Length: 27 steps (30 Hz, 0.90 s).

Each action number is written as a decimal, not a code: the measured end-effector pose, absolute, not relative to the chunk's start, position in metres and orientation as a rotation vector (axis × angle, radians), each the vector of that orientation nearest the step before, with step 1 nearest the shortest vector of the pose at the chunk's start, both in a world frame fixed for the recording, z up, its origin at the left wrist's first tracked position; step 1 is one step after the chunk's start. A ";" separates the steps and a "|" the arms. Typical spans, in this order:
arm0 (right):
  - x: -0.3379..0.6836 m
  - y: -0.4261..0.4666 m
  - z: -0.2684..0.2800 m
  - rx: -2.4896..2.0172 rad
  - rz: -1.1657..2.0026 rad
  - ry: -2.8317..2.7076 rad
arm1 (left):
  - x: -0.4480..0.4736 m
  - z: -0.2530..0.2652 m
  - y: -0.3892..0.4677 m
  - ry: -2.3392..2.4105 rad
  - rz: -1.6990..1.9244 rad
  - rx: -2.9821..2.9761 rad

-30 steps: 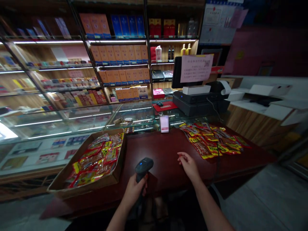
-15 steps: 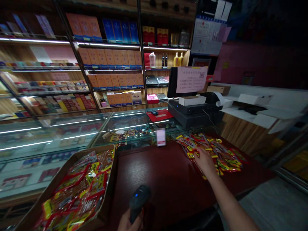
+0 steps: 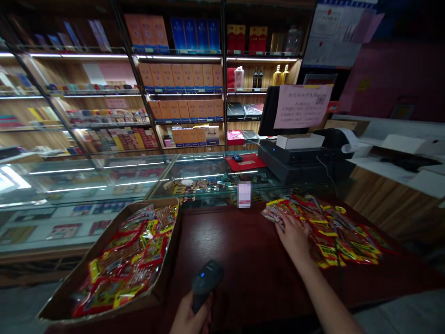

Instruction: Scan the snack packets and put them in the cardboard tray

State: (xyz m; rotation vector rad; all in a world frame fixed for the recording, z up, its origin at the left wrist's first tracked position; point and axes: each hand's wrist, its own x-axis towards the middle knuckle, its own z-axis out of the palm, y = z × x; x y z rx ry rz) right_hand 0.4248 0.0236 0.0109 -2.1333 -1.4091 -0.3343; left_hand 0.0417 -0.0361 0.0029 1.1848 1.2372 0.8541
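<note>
My left hand [image 3: 193, 315] is closed around the handle of a black barcode scanner [image 3: 208, 274] with a small blue light, held over the dark red table. At the near-left edge of a heap of snack packets [image 3: 327, 227], my right hand [image 3: 294, 236] has its fingers curled on a clear-and-red snack packet [image 3: 271, 214]. The heap's other packets, red and yellow, lie beside and beyond that hand. To the left stands an open cardboard box [image 3: 171, 260] filled with similar packets.
Behind the table runs a glass display counter [image 3: 139, 162]. On it are a red mat [image 3: 252, 163] with a mouse, and a black cash drawer [image 3: 302, 162] below a monitor [image 3: 269, 111]. A small pink-white card [image 3: 244, 195] stands at the table's back edge. Stocked shelves line the wall.
The view has turned left, so everything sits further right in the picture. My right hand now has a packet with its clear side showing at the heap's edge. The scanner stays in my left hand.
</note>
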 end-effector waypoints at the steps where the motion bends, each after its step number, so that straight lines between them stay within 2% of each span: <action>1: 0.407 0.013 0.006 -2.047 -0.258 -1.422 | 0.041 0.002 -0.036 1.231 0.831 1.187; 5: 0.334 -0.022 -0.015 -1.779 0.110 -1.359 | 0.037 0.001 -0.031 1.205 0.766 1.210; 8: 0.299 -0.035 -0.023 -1.699 0.255 -1.319 | 0.040 0.006 -0.030 1.213 0.761 1.233; 18: 0.296 -0.042 -0.025 -1.598 0.417 -1.408 | 0.066 0.059 -0.079 1.118 0.596 1.373; 27: 0.297 -0.042 -0.029 -1.442 0.439 -1.378 | 0.073 0.061 -0.100 1.218 0.646 1.405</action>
